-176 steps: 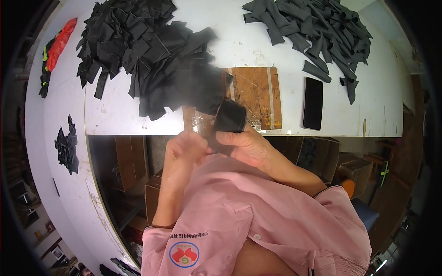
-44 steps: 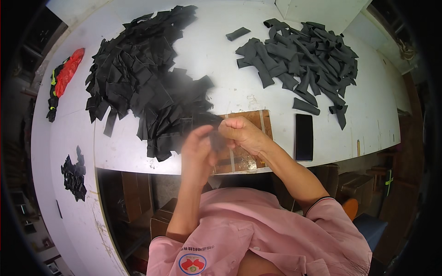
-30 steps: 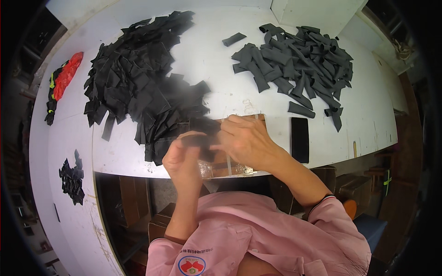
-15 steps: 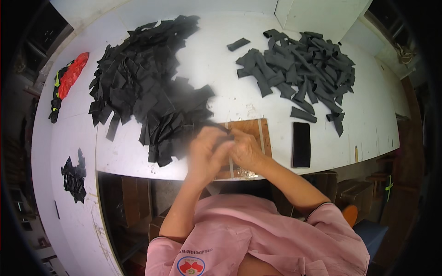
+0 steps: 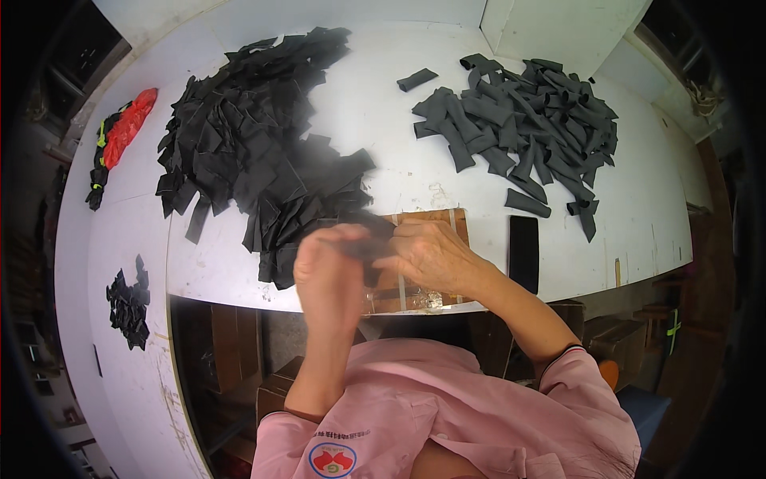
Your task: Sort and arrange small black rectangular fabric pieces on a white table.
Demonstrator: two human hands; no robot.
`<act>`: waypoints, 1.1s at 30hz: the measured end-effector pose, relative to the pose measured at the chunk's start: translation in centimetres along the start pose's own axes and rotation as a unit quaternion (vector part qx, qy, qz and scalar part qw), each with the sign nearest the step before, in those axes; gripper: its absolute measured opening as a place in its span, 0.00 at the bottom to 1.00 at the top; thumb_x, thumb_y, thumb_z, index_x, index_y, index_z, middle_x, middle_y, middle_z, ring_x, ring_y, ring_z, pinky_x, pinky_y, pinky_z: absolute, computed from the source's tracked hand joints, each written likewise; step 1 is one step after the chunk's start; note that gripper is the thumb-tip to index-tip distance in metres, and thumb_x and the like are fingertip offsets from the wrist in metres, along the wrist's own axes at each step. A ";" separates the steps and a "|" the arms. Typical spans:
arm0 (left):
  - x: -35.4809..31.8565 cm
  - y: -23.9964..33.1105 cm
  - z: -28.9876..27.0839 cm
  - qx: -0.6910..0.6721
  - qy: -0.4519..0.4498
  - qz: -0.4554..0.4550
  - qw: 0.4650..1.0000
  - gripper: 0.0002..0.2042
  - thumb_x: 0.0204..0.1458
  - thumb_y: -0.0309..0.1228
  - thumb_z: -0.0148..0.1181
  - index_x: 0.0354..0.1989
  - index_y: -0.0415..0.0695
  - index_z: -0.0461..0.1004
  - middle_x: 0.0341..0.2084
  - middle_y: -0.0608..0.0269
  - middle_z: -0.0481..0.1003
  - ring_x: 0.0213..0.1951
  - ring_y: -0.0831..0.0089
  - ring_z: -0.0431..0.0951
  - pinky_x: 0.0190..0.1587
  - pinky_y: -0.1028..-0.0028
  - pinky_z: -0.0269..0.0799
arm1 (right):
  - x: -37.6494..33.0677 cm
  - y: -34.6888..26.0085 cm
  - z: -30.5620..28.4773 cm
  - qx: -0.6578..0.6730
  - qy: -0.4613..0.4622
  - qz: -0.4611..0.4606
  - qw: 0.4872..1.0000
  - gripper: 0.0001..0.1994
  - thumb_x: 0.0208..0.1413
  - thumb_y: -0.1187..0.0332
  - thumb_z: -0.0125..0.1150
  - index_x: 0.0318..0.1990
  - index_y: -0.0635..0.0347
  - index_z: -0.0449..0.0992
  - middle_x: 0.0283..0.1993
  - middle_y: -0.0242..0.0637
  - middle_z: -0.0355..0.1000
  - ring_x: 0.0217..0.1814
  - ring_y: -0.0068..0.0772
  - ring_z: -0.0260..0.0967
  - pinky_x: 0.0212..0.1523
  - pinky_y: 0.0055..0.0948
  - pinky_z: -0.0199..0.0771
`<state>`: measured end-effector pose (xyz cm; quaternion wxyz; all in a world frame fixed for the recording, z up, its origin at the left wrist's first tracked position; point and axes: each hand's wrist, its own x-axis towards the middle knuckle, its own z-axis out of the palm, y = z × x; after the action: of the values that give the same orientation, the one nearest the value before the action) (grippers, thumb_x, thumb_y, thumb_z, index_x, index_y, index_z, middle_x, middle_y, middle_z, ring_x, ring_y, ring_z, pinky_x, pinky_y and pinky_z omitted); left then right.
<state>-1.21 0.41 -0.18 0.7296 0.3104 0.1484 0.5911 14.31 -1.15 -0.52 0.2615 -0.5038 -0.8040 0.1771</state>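
Note:
My left hand (image 5: pixel 329 267) and my right hand (image 5: pixel 431 254) meet over the near edge of the white table (image 5: pixel 399 168), both pinching one black fabric strip (image 5: pixel 365 247) between them. The strip is blurred and partly hidden by my fingers. Under the hands lies a small wooden board (image 5: pixel 447 223). A big heap of flat black strips (image 5: pixel 255 160) spreads just left of my hands. A pile of folded dark strips (image 5: pixel 527 128) lies at the far right.
A black rectangular piece (image 5: pixel 523 252) lies right of the board. One folded strip (image 5: pixel 417 79) sits alone at the back. A red and black bundle (image 5: pixel 120 136) and a small clump of black scraps (image 5: pixel 129 303) lie on the left table. Cardboard boxes stand under the table.
Both hands have stayed joined over the board, working a black strip between them. They shifted slightly right and forward compared with half a second ago.

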 end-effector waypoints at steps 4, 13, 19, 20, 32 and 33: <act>-0.5 -0.6 -1.3 -0.038 0.029 -0.061 0.997 0.06 0.46 0.27 0.55 0.32 0.41 0.68 0.31 0.59 0.68 0.42 0.65 0.65 0.49 0.66 0.60 | -0.4 0.2 1.8 -0.016 0.039 -0.007 0.999 0.16 0.46 0.58 0.53 0.18 0.63 0.69 0.18 0.40 0.66 0.23 0.43 0.65 0.24 0.36 0.64; -0.4 -0.8 -1.1 0.036 0.040 -0.026 0.998 0.05 0.47 0.27 0.54 0.31 0.40 0.69 0.30 0.60 0.68 0.39 0.66 0.66 0.47 0.68 0.61 | -0.9 0.8 3.2 0.003 0.076 -0.012 0.997 0.18 0.46 0.57 0.54 0.16 0.63 0.69 0.17 0.42 0.67 0.22 0.44 0.67 0.21 0.35 0.65; -0.1 -1.7 -3.4 0.260 0.087 -0.007 0.962 0.06 0.50 0.26 0.50 0.30 0.36 0.70 0.26 0.64 0.73 0.26 0.81 0.68 0.32 0.81 0.64 | 1.5 -1.3 -3.0 0.259 -0.059 0.109 0.958 0.16 0.50 0.60 0.52 0.21 0.67 0.70 0.16 0.37 0.65 0.20 0.30 0.65 0.23 0.28 0.65; -0.3 -2.2 -4.5 0.411 0.113 0.019 0.904 0.06 0.49 0.26 0.50 0.31 0.35 0.70 0.25 0.62 0.73 0.25 0.79 0.69 0.31 0.80 0.65 | 2.3 -0.5 -4.0 0.422 0.003 0.112 0.900 0.19 0.52 0.56 0.48 0.24 0.66 0.71 0.16 0.35 0.64 0.19 0.26 0.63 0.23 0.25 0.64; -1.2 -5.9 -9.1 0.826 0.017 0.052 0.561 0.07 0.37 0.24 0.59 0.26 0.38 0.70 0.21 0.54 0.68 0.28 0.57 0.69 0.31 0.65 0.65 | -6.7 2.1 4.7 0.515 0.098 0.320 0.789 0.21 0.56 0.55 0.42 0.25 0.66 0.69 0.16 0.30 0.62 0.17 0.16 0.57 0.18 0.15 0.59; -1.4 -5.7 -8.9 0.822 0.026 0.031 0.568 0.06 0.38 0.25 0.58 0.24 0.39 0.69 0.22 0.54 0.68 0.29 0.57 0.69 0.31 0.65 0.65 | -7.0 1.8 5.3 0.512 0.088 0.327 0.789 0.20 0.56 0.55 0.42 0.25 0.65 0.69 0.16 0.29 0.62 0.17 0.16 0.57 0.18 0.15 0.59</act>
<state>-2.33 0.96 -10.79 0.1369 0.7653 0.5797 0.2440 14.90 -6.81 -7.44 0.4770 -0.5426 -0.3562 0.5927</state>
